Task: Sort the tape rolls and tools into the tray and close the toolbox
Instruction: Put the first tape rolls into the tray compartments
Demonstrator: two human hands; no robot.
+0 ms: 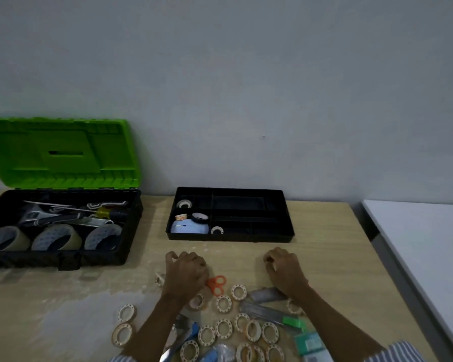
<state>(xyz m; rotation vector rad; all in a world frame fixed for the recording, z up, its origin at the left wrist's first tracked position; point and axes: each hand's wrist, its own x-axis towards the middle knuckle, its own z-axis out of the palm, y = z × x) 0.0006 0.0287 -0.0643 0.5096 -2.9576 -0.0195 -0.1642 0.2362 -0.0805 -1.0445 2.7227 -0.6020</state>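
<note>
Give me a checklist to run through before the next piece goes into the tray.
1. Tray reachable: ok, it sits on the table just beyond both hands.
2. Free compartments: ok, the long right ones look unfilled; the left ones hold a few stored rolls.
3. Hands free: cannot tell, left hand and right hand are curled, and whether they hold anything is hidden.
4. Table sorted: not ok, many loose tape rolls and orange scissors lie near the hands.
5. Toolbox closed: not ok, its green lid stands open.
</note>
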